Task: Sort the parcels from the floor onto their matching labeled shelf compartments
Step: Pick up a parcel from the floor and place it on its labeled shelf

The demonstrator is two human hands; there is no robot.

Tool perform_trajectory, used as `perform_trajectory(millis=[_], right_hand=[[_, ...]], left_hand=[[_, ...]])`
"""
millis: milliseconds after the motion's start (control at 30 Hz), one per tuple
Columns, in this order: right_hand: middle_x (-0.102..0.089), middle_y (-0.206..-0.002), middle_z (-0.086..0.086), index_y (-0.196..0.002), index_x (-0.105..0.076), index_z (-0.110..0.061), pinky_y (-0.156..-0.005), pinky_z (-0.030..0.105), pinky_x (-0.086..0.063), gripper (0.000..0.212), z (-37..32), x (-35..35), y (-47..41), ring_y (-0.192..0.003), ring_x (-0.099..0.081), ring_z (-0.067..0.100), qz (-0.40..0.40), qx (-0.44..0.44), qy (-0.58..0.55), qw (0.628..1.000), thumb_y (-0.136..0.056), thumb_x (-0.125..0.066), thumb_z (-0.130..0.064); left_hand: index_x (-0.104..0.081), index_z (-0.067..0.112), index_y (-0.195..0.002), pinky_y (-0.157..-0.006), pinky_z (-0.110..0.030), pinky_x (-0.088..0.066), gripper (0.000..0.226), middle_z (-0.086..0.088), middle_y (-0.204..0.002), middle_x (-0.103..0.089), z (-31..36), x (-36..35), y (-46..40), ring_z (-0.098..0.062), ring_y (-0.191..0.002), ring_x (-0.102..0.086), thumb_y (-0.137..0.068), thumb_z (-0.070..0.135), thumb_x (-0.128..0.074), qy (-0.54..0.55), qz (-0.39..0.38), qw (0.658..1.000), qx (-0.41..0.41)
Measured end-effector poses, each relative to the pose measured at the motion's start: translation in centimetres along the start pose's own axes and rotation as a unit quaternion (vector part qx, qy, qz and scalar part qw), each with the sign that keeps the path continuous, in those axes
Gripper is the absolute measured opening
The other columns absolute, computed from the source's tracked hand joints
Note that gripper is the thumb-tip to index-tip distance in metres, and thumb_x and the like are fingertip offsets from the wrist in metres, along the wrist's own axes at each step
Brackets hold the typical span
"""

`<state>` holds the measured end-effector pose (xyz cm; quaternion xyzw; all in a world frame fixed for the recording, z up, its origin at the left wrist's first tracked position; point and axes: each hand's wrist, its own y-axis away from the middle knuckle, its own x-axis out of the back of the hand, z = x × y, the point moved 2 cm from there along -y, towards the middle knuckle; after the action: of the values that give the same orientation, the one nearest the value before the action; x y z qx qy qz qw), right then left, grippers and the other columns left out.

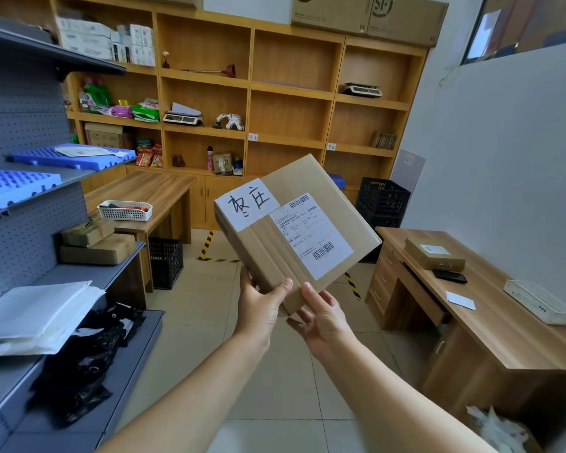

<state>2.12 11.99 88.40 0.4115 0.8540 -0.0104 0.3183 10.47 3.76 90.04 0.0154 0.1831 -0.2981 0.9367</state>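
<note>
A flat brown cardboard parcel (311, 204) is held up in front of me, tilted, at mid-frame. It carries a white handwritten label at its upper left and a printed shipping label with barcodes. My left hand (260, 307) grips its lower left edge, thumb on top. My right hand (322, 317) holds the lower corner, thumb on the top face and fingers beneath. Behind stands a wooden shelf unit (249, 83) with small white tags (253, 137) on two shelf edges.
A grey metal rack (23, 132) on the left holds blue trays, cardboard boxes, white mailers and black bags. A wooden table (164, 188) with a white basket stands behind it. Black crates (382, 199) sit on the floor. A wooden desk (490, 308) is at right.
</note>
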Motion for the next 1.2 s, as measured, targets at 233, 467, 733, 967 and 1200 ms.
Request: perform_trajectory(millis=[233, 467, 733, 967, 1200], right_hand=[[-0.034, -0.15, 0.008, -0.149, 0.005, -0.028, -0.107, 0.058, -0.031, 0.109, -2.3, 0.8, 0.5, -0.135, -0.036, 0.027, 0.052, 0.046, 0.095, 0.993, -0.075, -0.076, -0.021], [-0.009, -0.159, 0.008, -0.148, 0.0, -0.032, -0.111, 0.054, -0.03, 0.11, -8.9, 3.5, 0.2, -0.142, -0.025, 0.03, 0.126, 0.166, 0.28, 0.937, -0.071, -0.079, -0.031], [-0.042, -0.145, 0.005, -0.147, -0.016, -0.031, -0.1, 0.042, -0.045, 0.091, -8.8, 1.3, 0.6, -0.128, -0.046, 0.023, 0.073, 0.197, 0.318, 0.924, -0.077, -0.074, -0.021], [-0.053, -0.123, -0.005, -0.142, -0.026, -0.034, -0.095, 0.033, -0.045, 0.081, -5.0, -0.1, 2.1, -0.111, -0.054, 0.016, 0.066, 0.211, 0.37, 0.902, -0.078, -0.072, -0.016], [-0.055, -0.128, -0.002, -0.139, -0.029, -0.036, -0.099, 0.037, -0.046, 0.083, -2.7, 0.6, 1.4, -0.113, -0.055, 0.017, 0.082, 0.193, 0.385, 0.899, -0.073, -0.072, -0.009]], left_hand=[[-0.047, 0.036, -0.116, -0.076, -0.027, -0.049, 0.062, 0.004, -0.104, -0.065, 1.1, 1.1, 0.4, -0.013, -0.095, -0.065, -0.074, -0.004, -0.069, 0.036, 0.016, 0.998, -0.038], [-0.041, 0.027, -0.127, -0.077, -0.027, -0.049, 0.068, -0.001, -0.111, -0.06, 3.1, 4.2, -1.3, -0.016, -0.097, -0.061, -0.075, -0.01, -0.065, 0.004, -0.028, 0.999, -0.043], [-0.039, 0.019, -0.131, -0.068, -0.021, -0.051, 0.068, 0.003, -0.113, -0.06, 5.2, 6.4, -3.1, -0.011, -0.094, -0.061, -0.075, -0.012, -0.064, -0.022, -0.084, 0.995, -0.046], [-0.041, 0.021, -0.124, -0.069, -0.021, -0.054, 0.06, 0.006, -0.109, -0.057, 4.9, 8.3, -4.1, -0.008, -0.096, -0.059, -0.078, -0.01, -0.062, -0.016, -0.095, 0.995, -0.036], [-0.038, 0.025, -0.134, -0.086, -0.026, -0.047, 0.06, 0.008, -0.121, -0.052, 3.0, 9.5, -5.5, -0.01, -0.112, -0.051, -0.083, 0.003, -0.062, -0.074, -0.102, 0.991, -0.048]])
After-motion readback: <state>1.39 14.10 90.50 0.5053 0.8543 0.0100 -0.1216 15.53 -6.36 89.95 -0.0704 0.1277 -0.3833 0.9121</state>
